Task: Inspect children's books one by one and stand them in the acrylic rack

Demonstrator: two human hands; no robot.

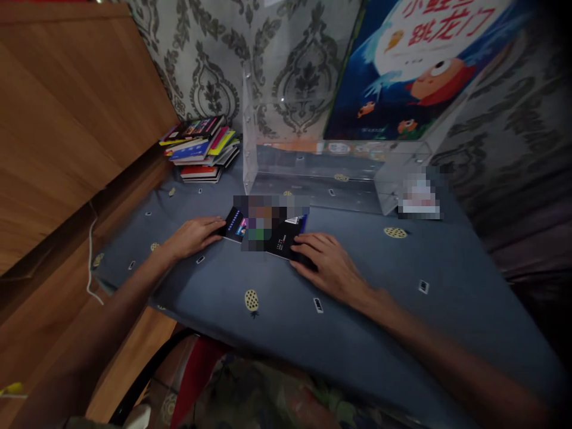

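A black book (279,243) with small coloured pictures and a white barcode patch lies on the cloth-covered table, its middle blurred by a mosaic. My left hand (196,235) grips its left edge, fingertips on top and thumb low at the side. At the right end, my right hand (328,262) has its fingers over the cover near the lower right corner, the thumb close beneath. Both forearms reach in from the bottom of the view.
A stack of books (203,149) stands at the table's back left. Behind the black book is a clear acrylic stand (313,187), with a blue picture book (402,77) upright in it. A pixelated pale object (419,196) sits right of the stand. Wooden furniture (75,107) borders the left.
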